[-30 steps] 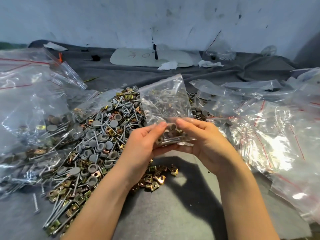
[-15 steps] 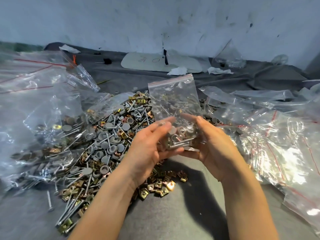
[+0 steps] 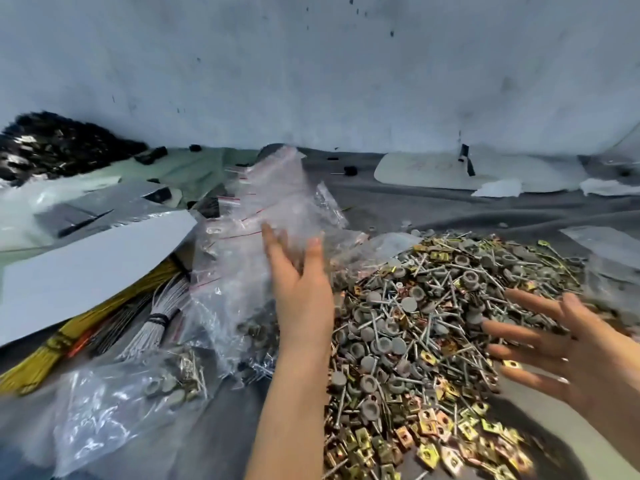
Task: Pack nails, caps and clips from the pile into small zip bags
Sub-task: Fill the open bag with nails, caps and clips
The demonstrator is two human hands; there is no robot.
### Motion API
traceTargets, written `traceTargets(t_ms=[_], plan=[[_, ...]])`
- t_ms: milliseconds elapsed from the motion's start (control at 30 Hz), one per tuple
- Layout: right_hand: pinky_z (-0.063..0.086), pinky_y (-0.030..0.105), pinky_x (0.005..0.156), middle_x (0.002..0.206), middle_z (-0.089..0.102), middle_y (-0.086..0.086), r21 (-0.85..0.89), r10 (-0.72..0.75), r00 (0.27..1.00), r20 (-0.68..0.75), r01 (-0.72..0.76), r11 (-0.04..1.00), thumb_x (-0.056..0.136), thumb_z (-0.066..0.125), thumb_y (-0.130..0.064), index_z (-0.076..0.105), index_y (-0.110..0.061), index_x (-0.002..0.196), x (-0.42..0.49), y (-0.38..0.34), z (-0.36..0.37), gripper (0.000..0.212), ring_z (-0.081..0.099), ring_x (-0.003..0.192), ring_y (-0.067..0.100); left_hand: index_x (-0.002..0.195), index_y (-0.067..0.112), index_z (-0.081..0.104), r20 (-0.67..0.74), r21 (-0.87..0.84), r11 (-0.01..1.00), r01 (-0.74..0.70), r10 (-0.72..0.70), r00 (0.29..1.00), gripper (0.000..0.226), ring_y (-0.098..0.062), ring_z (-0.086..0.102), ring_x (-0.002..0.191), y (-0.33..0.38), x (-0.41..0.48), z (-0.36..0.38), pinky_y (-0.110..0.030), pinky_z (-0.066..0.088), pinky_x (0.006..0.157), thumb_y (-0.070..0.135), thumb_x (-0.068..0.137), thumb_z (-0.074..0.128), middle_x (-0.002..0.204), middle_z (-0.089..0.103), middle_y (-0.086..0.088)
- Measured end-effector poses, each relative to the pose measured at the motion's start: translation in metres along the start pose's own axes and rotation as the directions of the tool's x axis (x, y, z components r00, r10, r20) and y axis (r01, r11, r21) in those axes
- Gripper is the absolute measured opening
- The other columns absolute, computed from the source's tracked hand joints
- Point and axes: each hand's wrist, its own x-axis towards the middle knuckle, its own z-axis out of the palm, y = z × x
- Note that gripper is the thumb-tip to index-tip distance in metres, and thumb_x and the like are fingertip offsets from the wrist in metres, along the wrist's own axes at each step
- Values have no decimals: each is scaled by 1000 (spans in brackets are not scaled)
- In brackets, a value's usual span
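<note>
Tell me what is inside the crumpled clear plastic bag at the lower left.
Inside the crumpled clear plastic bag: a small cluster of grey round caps, silver nails and brass clips. Glare and folds hide whatever else lies in it.

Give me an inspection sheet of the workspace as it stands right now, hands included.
Surface: grey cloth, wrinkled, covers the work area.
Job's things: loose pile of nails, grey caps and brass-coloured clips, centre right; heap of clear zip bags left of it; filled bag near left.
Clutter: white board, black heap far left, white sheet at the back.
Hands: left hand open, fingers straight at the zip bags; right hand open, spread over the pile, blurred, holding nothing.
Cables: white bundle and yellow bundle, left; wire or ties, cannot tell.
Surroundings: stained white wall behind.
</note>
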Motion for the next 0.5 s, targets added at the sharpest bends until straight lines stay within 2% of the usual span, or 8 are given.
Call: traceTargets(t_ms=[67, 100, 200, 300, 367, 400, 433, 500], plan=[[58, 36, 56, 104, 72, 16, 10, 9, 1000, -2, -8, 1000, 77, 48, -57, 73, -30, 101, 0, 1, 3, 45, 72, 86, 33, 150, 51, -4, -81, 134, 991, -2, 13, 997, 73, -11, 23, 143, -7, 5, -4, -53, 26, 116, 36, 100, 47, 161, 7, 20], [58, 35, 57, 104, 72, 16, 3, 10, 1000, 3, -10, 1000, 78, 47, -55, 72, -28, 104, -1, 0, 5, 45, 71, 86, 33, 149, 52, -10, -108, 150, 988, -26, 43, 993, 78, -15, 13, 148, -9, 5, -2, -58, 15, 118, 35, 100, 49, 161, -2, 22], [59, 33, 60, 104, 72, 14, -31, -5, 1000, 14, 5, 1000, 82, 45, -51, 66, -24, 113, -6, -1, 7, 46, 71, 88, 32, 148, 53, -9, -191, 219, 957, -190, 233, 953, 89, -8, -10, 147, -11, -2, 5, -48, -5, 113, 23, 96, 57, 160, -14, 22], [61, 35, 68, 102, 73, 11, -72, -45, 999, -25, 44, 996, 81, 47, -49, 64, -21, 115, -11, -3, 6, 47, 71, 88, 29, 153, 40, -1, -271, 298, 901, -316, 397, 877, 84, -11, -13, 148, -4, -8, 10, -42, -7, 115, 17, 95, 55, 162, -16, 6], [60, 35, 72, 99, 74, 10, -92, -85, 990, -113, 75, 993, 79, 51, -46, 65, -19, 112, -12, -5, 1, 45, 71, 85, 27, 156, 10, 10, -274, 292, 915, -279, 359, 892, 67, -27, -7, 149, 10, -5, 11, -29, -5, 120, 34, 97, 33, 162, -10, -17], [59, 33, 71, 96, 74, 9, -109, -123, 978, -171, 105, 988, 80, 54, -42, 67, -18, 109, -12, -6, -1, 40, 71, 83, 26, 151, -4, 17, -274, 291, 925, -245, 326, 905, 69, -34, 1, 149, 11, 1, 10, -27, 1, 121, 38, 98, 22, 160, -1, -26], [58, 31, 70, 93, 74, 8, -148, -171, 953, -251, 137, 979, 83, 57, -36, 69, -18, 103, -13, -8, -7, 30, 70, 82, 24, 147, -8, 27, -256, 284, 925, -251, 325, 910, 61, -38, 11, 147, 11, 1, 12, -31, 12, 120, 33, 100, 28, 158, 10, -29], [53, 30, 71, 89, 74, 5, -342, -295, 857, -422, 151, 927, 90, 60, -27, 71, -20, 90, -11, -9, -18, 13, 67, 84, 22, 138, 6, 45, -186, 379, 847, -373, 465, 866, 47, -36, 18, 145, -1, -12, 17, -45, 21, 117, 16, 92, 51, 156, 19, -20]])
